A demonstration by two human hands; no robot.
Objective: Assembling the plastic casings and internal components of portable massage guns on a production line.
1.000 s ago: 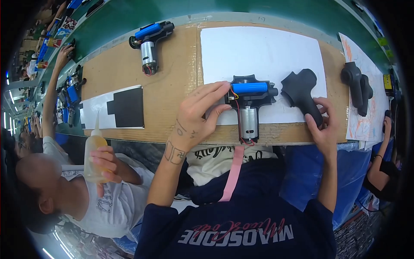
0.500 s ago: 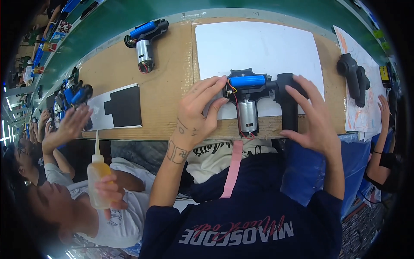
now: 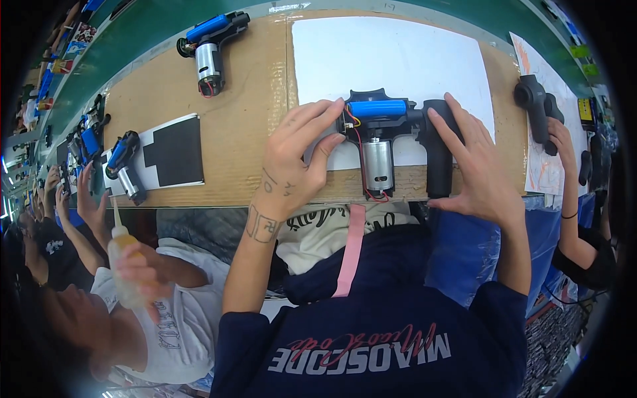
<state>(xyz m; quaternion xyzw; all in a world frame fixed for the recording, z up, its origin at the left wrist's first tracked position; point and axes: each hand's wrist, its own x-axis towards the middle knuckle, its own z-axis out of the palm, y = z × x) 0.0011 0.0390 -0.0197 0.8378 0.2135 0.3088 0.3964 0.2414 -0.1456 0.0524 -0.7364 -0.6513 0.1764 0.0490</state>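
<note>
An open black pistol-shaped housing (image 3: pixel 401 127) lies at the front edge of the cardboard, partly over a white sheet. Inside it sit a blue cylindrical battery (image 3: pixel 377 108) and a silver motor (image 3: pixel 377 166), joined by thin red and yellow wires. My left hand (image 3: pixel 295 156) grips the housing's left end between thumb and fingers. A matching black casing half (image 3: pixel 438 152) stands at the housing's right end, touching it. My right hand (image 3: pixel 481 162) spans that casing half, fingers at its top and thumb at its lower end.
Another half-built unit (image 3: pixel 209 60) lies at the far left, and one more (image 3: pixel 125 166) lies near a black cut-out card (image 3: pixel 176 152). At left, a co-worker holds a squeeze bottle (image 3: pixel 126 262). Another person's hand (image 3: pixel 563 142) reaches black casings (image 3: pixel 534 106) at right.
The co-worker at left has let go of a half-built unit and lowered the bottle. At right, a person's hand has reached the black casings. My hands keep their holds; the view has shifted slightly.
</note>
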